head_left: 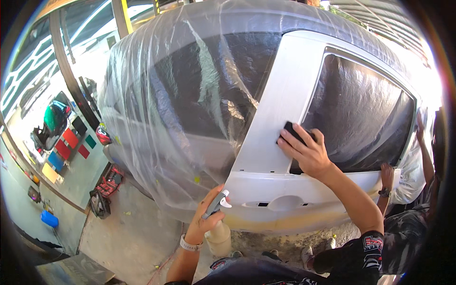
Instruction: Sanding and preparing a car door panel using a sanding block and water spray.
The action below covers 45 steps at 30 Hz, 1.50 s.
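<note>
- Beside the lower left corner of the rear window (361, 114), the person's right hand (308, 154) presses a black block (288, 132) flat to the white pillar (280, 95); its fingers are spread a little and bent over the block, gripping it from above.
- Below the pillar, in front of the left edge of the white door panel (332, 190), the left hand (204, 213) holds a spray bottle (218, 240) upright. Its fingers are curled closely about the grey neck, the white trigger jutting out to the right; whether the trigger is pressed cannot be told.
- Along the middle of the door panel lie a rounded handle recess (285, 203) and small dark slots, with a yellowish band toward the lower edge.
- Left of the pillar, clear plastic sheeting (190, 118) drapes the car in loose folds; dark, shiny film covers the rear window.
- By the window's lower right corner, a co-worker's hand (387, 175) touches the panel; another hand (420, 123) is raised near the right edge.
- On the floor (128, 237) to the left sit a red case (110, 180) and a black bag (100, 204).
</note>
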Each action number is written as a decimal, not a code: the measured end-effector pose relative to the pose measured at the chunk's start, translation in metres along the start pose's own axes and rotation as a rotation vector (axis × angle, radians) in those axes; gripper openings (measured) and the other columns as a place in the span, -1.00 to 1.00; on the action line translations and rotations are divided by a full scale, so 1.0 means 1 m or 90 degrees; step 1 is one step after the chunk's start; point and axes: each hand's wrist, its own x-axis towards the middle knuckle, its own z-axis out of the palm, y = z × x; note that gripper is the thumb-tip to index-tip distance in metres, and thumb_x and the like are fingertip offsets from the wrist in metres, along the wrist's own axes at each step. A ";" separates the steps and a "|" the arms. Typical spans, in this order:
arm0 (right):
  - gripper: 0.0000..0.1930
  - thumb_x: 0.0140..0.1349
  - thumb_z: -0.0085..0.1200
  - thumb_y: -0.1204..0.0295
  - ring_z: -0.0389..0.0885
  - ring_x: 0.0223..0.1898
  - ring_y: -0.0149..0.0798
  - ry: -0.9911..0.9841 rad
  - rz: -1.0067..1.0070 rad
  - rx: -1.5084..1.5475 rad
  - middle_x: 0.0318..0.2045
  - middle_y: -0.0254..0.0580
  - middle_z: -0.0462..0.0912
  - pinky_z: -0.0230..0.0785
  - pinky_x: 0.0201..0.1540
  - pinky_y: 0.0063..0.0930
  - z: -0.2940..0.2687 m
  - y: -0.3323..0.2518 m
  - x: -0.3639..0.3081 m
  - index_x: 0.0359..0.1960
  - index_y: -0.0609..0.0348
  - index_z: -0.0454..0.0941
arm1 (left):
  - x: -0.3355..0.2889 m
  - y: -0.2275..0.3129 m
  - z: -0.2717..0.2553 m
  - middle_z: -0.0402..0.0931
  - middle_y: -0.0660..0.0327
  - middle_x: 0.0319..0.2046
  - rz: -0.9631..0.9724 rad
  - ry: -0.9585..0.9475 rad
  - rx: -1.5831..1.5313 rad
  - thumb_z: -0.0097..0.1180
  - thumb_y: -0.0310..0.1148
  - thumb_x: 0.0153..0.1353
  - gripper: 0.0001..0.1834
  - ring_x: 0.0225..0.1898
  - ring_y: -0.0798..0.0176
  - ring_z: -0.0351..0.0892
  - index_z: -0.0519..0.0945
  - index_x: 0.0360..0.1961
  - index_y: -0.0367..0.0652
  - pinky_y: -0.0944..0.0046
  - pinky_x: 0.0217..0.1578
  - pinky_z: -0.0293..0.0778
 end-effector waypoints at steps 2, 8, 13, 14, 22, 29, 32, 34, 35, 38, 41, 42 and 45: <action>-0.42 0.33 -0.05 0.60 0.35 0.50 -0.23 -0.038 -0.038 -0.001 0.43 -0.52 0.53 0.21 0.30 -0.06 -0.013 0.022 0.004 0.33 -0.25 0.63 | 0.002 -0.002 0.001 0.67 0.15 0.02 -0.011 -0.006 -0.016 0.11 -0.57 0.01 -0.14 0.03 0.27 0.63 0.38 0.47 -0.30 0.26 0.11 0.50; -0.41 0.28 -0.01 0.56 0.38 0.47 -0.22 -0.006 0.112 -0.139 0.44 -0.44 0.52 0.22 0.25 -0.03 -0.034 0.089 0.075 0.33 -0.24 0.62 | -0.001 -0.003 0.005 0.65 0.12 0.03 -0.014 0.031 -0.015 0.11 -0.54 -0.01 -0.12 0.06 0.22 0.62 0.37 0.48 -0.34 0.25 0.14 0.47; -0.56 0.37 0.04 0.29 0.39 0.46 -0.29 -0.117 -0.177 0.018 0.44 -0.50 0.51 0.29 0.23 -0.15 -0.007 -0.003 -0.011 0.27 -0.20 0.65 | -0.003 -0.002 0.015 0.62 0.12 0.06 0.035 0.063 0.026 0.10 -0.53 -0.04 -0.10 0.11 0.19 0.59 0.36 0.47 -0.37 0.23 0.21 0.42; -0.60 0.37 0.04 0.29 0.44 0.41 -0.26 -0.095 -0.225 0.022 0.40 -0.49 0.55 0.28 0.23 -0.10 -0.007 -0.011 -0.025 0.22 -0.22 0.68 | -0.004 0.000 0.016 0.62 0.13 0.05 0.033 0.068 0.043 0.10 -0.53 -0.04 -0.10 0.11 0.19 0.58 0.36 0.48 -0.37 0.22 0.23 0.41; -0.49 0.33 -0.04 0.46 0.40 0.47 -0.21 -0.056 -0.069 -0.105 0.46 -0.38 0.51 0.17 0.24 -0.06 -0.038 0.083 0.058 0.31 -0.16 0.64 | -0.013 -0.012 0.027 0.62 0.14 0.02 0.043 0.132 0.025 0.08 -0.49 -0.03 -0.11 0.08 0.19 0.57 0.37 0.47 -0.36 0.25 0.24 0.38; -0.55 0.35 0.01 0.39 0.39 0.48 -0.24 -0.095 -0.299 0.106 0.45 -0.42 0.52 0.29 0.20 -0.15 -0.012 0.033 -0.033 0.26 -0.10 0.66 | -0.013 0.000 0.044 0.61 0.26 0.02 -0.008 0.166 -0.086 0.05 -0.55 0.01 -0.13 -0.05 0.39 0.52 0.41 0.49 -0.21 0.37 -0.02 0.44; -0.53 0.34 0.01 0.41 0.39 0.48 -0.23 -0.084 -0.240 0.052 0.46 -0.42 0.51 0.29 0.20 -0.11 -0.024 0.064 0.008 0.28 -0.09 0.64 | -0.016 0.000 0.045 0.62 0.31 -0.01 -0.040 0.183 -0.097 0.04 -0.60 0.04 -0.13 -0.16 0.46 0.49 0.41 0.51 -0.13 0.40 -0.14 0.44; -0.51 0.33 0.00 0.43 0.41 0.47 -0.20 -0.080 -0.216 0.030 0.47 -0.39 0.50 0.28 0.21 -0.07 -0.031 0.066 0.029 0.31 -0.07 0.62 | -0.019 -0.001 0.046 0.62 0.34 -0.04 -0.045 0.199 -0.102 0.03 -0.63 0.06 -0.12 -0.23 0.49 0.46 0.41 0.52 -0.10 0.41 -0.19 0.44; -0.50 0.33 -0.01 0.43 0.41 0.47 -0.20 -0.083 -0.232 0.030 0.47 -0.39 0.49 0.26 0.23 -0.06 -0.026 0.061 0.025 0.32 -0.05 0.61 | -0.019 -0.001 0.047 0.62 0.33 -0.04 -0.029 0.198 -0.093 0.04 -0.63 0.06 -0.12 -0.24 0.49 0.46 0.41 0.52 -0.10 0.41 -0.19 0.44; -0.50 0.34 0.02 0.37 0.36 0.50 -0.22 -0.092 -0.346 0.079 0.47 -0.40 0.48 0.22 0.32 -0.09 -0.009 0.031 -0.004 0.33 -0.01 0.60 | -0.019 0.003 0.048 0.63 0.33 -0.04 0.000 0.203 -0.074 0.04 -0.62 0.07 -0.13 -0.26 0.49 0.46 0.41 0.53 -0.09 0.40 -0.20 0.45; -0.52 0.35 0.02 0.34 0.36 0.50 -0.21 -0.054 -0.375 0.054 0.48 -0.38 0.46 0.22 0.32 -0.11 -0.007 0.016 0.007 0.31 0.00 0.61 | -0.018 -0.001 0.046 0.64 0.33 -0.03 0.022 0.202 -0.065 0.04 -0.59 0.08 -0.14 -0.27 0.49 0.46 0.40 0.52 -0.09 0.40 -0.20 0.45; -0.53 0.35 0.02 0.34 0.37 0.49 -0.21 -0.049 -0.379 0.050 0.49 -0.36 0.45 0.21 0.32 -0.13 -0.009 0.013 0.016 0.30 0.02 0.62 | -0.017 -0.003 0.046 0.65 0.33 -0.02 0.033 0.191 -0.068 0.04 -0.58 0.09 -0.15 -0.28 0.49 0.46 0.40 0.52 -0.10 0.41 -0.20 0.46; -0.54 0.36 0.00 0.37 0.39 0.49 -0.20 -0.051 -0.390 0.049 0.48 -0.31 0.46 0.19 0.33 -0.13 -0.012 -0.006 0.044 0.28 0.07 0.63 | -0.017 -0.001 0.047 0.65 0.12 0.11 0.026 0.216 -0.041 0.09 -0.49 0.06 -0.38 0.14 0.23 0.58 0.60 0.24 -0.25 0.27 0.17 0.43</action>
